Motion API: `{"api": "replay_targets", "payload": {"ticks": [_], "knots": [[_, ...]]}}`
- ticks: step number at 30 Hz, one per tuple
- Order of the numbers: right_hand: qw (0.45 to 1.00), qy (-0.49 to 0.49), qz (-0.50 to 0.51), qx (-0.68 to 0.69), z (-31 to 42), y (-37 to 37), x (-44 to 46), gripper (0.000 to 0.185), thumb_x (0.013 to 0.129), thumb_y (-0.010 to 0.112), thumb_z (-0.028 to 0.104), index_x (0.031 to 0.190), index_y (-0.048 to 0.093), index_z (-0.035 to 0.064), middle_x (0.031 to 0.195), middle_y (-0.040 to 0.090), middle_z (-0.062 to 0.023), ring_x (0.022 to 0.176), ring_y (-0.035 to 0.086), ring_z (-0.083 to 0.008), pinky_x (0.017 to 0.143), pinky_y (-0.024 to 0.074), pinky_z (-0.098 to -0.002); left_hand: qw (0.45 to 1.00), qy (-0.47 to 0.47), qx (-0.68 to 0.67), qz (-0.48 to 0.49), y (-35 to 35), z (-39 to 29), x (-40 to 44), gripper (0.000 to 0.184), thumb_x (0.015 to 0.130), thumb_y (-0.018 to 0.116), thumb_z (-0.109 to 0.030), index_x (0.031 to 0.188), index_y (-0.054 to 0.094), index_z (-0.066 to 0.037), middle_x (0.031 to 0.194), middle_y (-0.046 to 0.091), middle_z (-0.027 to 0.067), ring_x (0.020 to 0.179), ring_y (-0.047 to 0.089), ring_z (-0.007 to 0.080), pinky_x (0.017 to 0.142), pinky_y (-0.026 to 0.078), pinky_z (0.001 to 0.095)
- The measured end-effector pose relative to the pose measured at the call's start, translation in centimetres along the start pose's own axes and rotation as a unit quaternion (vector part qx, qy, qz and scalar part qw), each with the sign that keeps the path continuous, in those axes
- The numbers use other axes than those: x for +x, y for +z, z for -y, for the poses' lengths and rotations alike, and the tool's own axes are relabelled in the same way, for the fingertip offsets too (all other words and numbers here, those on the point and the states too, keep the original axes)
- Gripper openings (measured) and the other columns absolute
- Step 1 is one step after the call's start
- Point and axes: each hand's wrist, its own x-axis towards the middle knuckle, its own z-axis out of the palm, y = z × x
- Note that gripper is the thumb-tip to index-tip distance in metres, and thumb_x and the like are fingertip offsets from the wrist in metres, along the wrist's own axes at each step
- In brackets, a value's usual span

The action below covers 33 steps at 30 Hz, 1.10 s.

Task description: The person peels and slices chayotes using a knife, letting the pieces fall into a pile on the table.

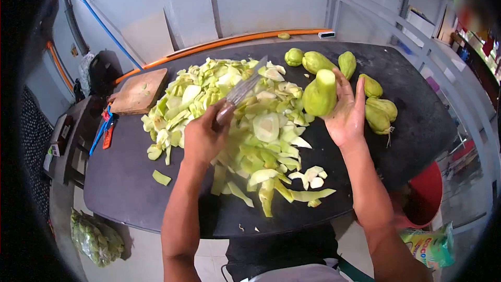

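Observation:
My left hand [206, 133] is wrapped round the handle of a knife [248, 84], whose blade points up and away over a big pile of pale green slices and peel [209, 91]. In my right hand [347, 112], palm up, rests a green chayote [320, 94] with its cut, pale end facing up; the thumb and fingers are spread beside it. Long strips of peel [266, 196] and a few white pieces [313, 176] lie at the pile's near edge.
Several whole chayotes [347, 65] lie at the back right of the dark table [130, 193]. A wooden board [140, 91] and red scissors-like tool [108, 137] are at the left. A red bucket [428, 190] and plastic bags [96, 237] stand on the floor.

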Motion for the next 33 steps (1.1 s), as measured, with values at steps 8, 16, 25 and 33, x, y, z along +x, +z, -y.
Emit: {"api": "replay_targets", "payload": {"ticks": [8,16,25,33], "knots": [[0.984,0.148,0.017,-0.095,-1.6,-0.7,-0.9,0.051,0.091,0.067,0.054,0.123,0.058,0.015,0.115,0.063,-0.0071,0.101,0.064,-0.0223,0.076,0.0549,-0.047,0.999,-0.014,-0.029,-0.004,-0.1,-1.3,-0.3,0.033,0.09,0.071,-0.007,0.12,0.064,0.004,0.101,0.075,0.0156,0.084,0.07,0.0105,0.078,0.054,0.0259],[0.958,0.244,0.019,-0.146,-3.9,-1.6,-1.2,0.049,0.092,0.072,0.037,0.131,0.052,0.0158,0.107,0.064,-0.0021,0.097,0.062,-0.0182,0.066,0.0549,-0.0424,0.999,-0.015,-0.012,0.036,0.7,-2.5,-1.1,0.041,0.085,0.072,-0.014,0.126,0.064,-0.01,0.086,0.073,0.0156,0.076,0.074,0.0262,0.069,0.057,0.0341],[0.766,-0.144,0.108,-0.617,-6.9,-3.5,-3.1,0.034,0.091,0.065,0.026,0.119,0.064,0.0068,0.115,0.067,-0.0135,0.105,0.063,-0.0284,0.092,0.0493,-0.0431,0.953,0.281,0.106,0.028,2.2,-6.0,-3.4,0.082,0.067,0.079,-0.014,0.144,0.052,-0.01,0.071,0.061,0.0046,0.061,0.064,0.0226,0.057,0.052,0.0363],[0.739,-0.107,0.109,-0.656,-6.6,-3.3,-3.7,0.042,0.092,0.064,0.036,0.122,0.061,0.0077,0.122,0.062,-0.0157,0.115,0.057,-0.0339,0.1,0.0431,-0.0468,0.931,0.331,0.155,0.021,2.5,-6.2,-3.9,0.076,0.071,0.077,-0.018,0.142,0.053,-0.007,0.064,0.05,0.0007,0.055,0.059,0.0198,0.05,0.049,0.0356]]}}
